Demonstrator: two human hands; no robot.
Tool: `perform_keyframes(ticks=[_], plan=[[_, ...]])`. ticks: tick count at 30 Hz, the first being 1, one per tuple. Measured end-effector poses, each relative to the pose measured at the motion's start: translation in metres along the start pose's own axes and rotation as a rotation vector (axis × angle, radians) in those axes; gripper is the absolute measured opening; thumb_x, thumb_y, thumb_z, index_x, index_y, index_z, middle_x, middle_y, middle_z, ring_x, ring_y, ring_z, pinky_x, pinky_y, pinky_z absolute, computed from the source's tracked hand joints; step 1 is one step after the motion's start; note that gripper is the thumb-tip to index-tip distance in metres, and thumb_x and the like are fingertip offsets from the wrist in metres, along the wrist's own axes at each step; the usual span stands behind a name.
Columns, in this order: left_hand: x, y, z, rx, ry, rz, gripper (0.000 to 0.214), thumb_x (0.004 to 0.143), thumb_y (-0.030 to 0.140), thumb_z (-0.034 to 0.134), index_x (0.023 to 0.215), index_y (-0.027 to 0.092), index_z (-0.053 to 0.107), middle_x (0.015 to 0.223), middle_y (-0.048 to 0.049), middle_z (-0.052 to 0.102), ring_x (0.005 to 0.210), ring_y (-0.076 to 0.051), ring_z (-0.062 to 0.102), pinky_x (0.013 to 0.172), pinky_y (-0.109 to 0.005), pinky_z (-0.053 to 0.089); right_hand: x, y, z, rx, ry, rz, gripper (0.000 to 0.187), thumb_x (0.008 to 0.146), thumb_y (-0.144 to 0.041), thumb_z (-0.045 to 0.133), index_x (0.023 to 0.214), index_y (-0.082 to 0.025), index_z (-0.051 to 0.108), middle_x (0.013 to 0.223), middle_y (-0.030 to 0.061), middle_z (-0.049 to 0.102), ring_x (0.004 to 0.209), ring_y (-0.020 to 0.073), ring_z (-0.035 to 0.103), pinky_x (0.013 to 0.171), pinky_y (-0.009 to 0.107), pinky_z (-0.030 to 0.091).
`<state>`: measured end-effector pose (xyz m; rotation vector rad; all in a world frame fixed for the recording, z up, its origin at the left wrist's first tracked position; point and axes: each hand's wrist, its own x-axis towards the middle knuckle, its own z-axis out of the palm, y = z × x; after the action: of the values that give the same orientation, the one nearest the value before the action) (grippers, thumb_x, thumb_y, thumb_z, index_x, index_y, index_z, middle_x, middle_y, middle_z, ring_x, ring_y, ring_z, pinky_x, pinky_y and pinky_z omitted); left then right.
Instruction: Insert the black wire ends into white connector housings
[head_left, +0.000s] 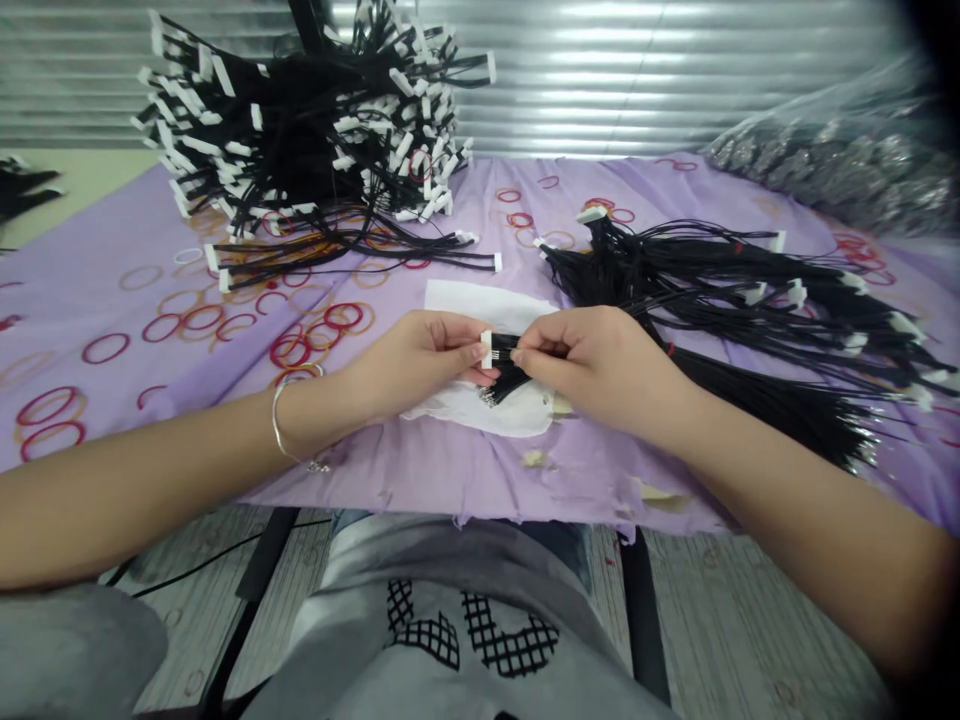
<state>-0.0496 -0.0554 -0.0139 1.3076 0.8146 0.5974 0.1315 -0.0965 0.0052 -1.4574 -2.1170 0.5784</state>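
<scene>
The purple cloth (420,470) was viewed from nearby, at the wearer's head, forward and down; the upper-right corner was perhaps obstructed.

Glare on silvery slats (570,85); mild blur; 2 right corners dark (vignetting, seemingly).

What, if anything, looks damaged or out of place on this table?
The cloth looks torn: ragged holes near the person's edge show a paler surface beneath. Loose red and orange bands also lie scattered across it, which looks untidy.
</scene>
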Motion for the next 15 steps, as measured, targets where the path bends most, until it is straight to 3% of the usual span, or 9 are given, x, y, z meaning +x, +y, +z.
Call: perform_keyframes(ticks=[15], plan=[[0.0021,-0.0018,-0.0010,-0.025,-0.002,0.000,0.009,0.077,0.013,0.060,0.081,0.009,0.068,0.076,-0.0038,0.067,0.068,-0.009,0.063,0.072,-0.020,0.052,0.0008,0.0027,0.0066,-0.037,0.044,-0.016,0.015,0.079,-0.021,0.053,0.072,-0.012,0.064,0.065,0.0018,0.061,0.055,0.0079,0.050,0.055,0.022,0.033]])
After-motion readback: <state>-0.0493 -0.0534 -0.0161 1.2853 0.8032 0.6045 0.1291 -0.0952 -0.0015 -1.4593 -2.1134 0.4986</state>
